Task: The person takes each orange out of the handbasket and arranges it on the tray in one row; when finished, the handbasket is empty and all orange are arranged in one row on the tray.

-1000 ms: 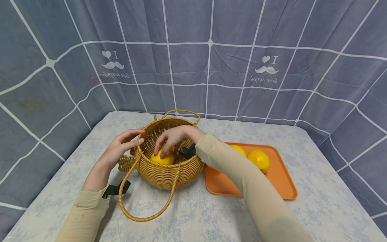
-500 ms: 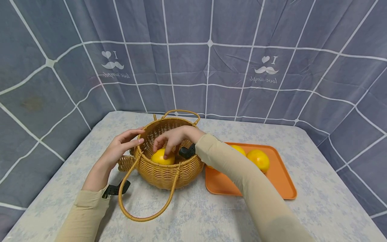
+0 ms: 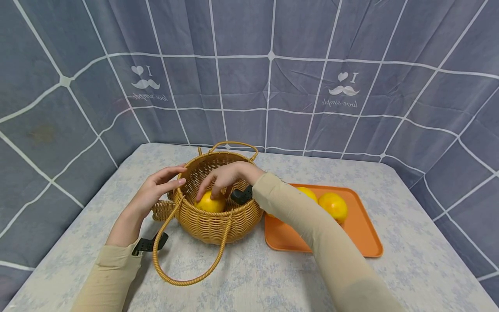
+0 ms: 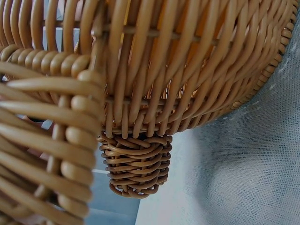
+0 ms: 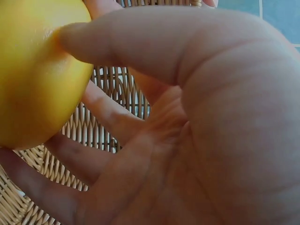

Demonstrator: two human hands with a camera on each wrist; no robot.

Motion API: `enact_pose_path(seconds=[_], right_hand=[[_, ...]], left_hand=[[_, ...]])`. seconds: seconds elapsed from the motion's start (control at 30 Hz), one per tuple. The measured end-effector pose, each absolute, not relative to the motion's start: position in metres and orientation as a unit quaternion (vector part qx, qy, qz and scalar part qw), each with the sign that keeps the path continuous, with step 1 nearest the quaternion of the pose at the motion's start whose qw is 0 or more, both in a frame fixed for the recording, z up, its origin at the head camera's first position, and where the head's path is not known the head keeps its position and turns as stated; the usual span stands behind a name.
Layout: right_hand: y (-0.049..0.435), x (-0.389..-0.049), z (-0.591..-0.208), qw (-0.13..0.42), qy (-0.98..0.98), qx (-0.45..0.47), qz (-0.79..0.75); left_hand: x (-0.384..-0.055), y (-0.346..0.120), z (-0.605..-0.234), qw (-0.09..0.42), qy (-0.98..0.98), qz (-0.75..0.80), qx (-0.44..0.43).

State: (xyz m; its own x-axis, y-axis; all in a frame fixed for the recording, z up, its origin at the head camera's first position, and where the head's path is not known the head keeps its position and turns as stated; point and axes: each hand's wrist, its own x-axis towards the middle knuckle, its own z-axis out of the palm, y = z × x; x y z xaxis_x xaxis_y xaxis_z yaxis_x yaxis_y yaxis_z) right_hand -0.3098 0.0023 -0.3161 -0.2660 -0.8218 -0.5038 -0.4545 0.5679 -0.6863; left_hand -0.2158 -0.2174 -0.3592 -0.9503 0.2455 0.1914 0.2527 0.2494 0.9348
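Note:
A round wicker basket point(image 3: 212, 225) stands on the table left of the middle, its front handle point(image 3: 187, 282) folded down onto the cloth. Inside it sits a yellow fruit point(image 3: 212, 203), smooth and rounded. My right hand point(image 3: 226, 177) reaches in from the right and holds this fruit, thumb on one side and fingers on the other; the right wrist view shows the thumb pressed on the fruit's skin point(image 5: 33, 79). Straight fingers of my left hand point(image 3: 153, 190) rest at the basket's left rim. The left wrist view shows mostly basket weave point(image 4: 154, 70) and a short wicker stub point(image 4: 138, 166).
Right of the basket lies an orange tray point(image 3: 360, 236) bearing a yellow fruit point(image 3: 333, 207) and another fruit point(image 3: 308, 193) partly behind my right sleeve point(image 3: 312, 221). A wicker piece point(image 3: 163, 211) juts from the basket's left side. A tile-patterned curtain point(image 3: 249, 86) hangs behind the table.
My right fingers have shifted their hold on the fruit, lifting slightly and settling back around it. The fruit has moved a little to the right inside the basket. The left hand stays still.

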Motion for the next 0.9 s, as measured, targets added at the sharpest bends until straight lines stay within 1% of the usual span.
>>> enact_pose_path(seconds=[0.1, 0.2, 0.4, 0.47, 0.77, 0.9], right_hand=[[0.0028, -0.3094, -0.3153, 0.438, 0.774, -0.401, -0.219], [0.0032, -0.3099, -0.315, 0.427, 0.779, -0.406, -0.215], [0.0026, -0.3131, -0.317, 0.375, 0.771, -0.476, -0.193], [0.0023, -0.3143, -0.318, 0.365, 0.77, -0.487, -0.191], [0.0027, -0.3159, -0.3196, 0.407, 0.786, -0.439, -0.155], [0.0034, -0.3161, -0.3197, 0.424, 0.779, -0.433, -0.16]], left_hand=[[-0.2155, -0.2167, -0.3588, 0.002, -0.788, -0.595, -0.158], [-0.2154, -0.2162, -0.3586, 0.001, -0.786, -0.598, -0.16], [-0.2152, -0.2164, -0.358, 0.003, -0.785, -0.599, -0.159], [-0.2152, -0.2167, -0.3581, 0.003, -0.785, -0.598, -0.159], [-0.216, -0.2173, -0.3593, 0.003, -0.789, -0.593, -0.159], [-0.2161, -0.2177, -0.3597, 0.003, -0.79, -0.592, -0.159]])
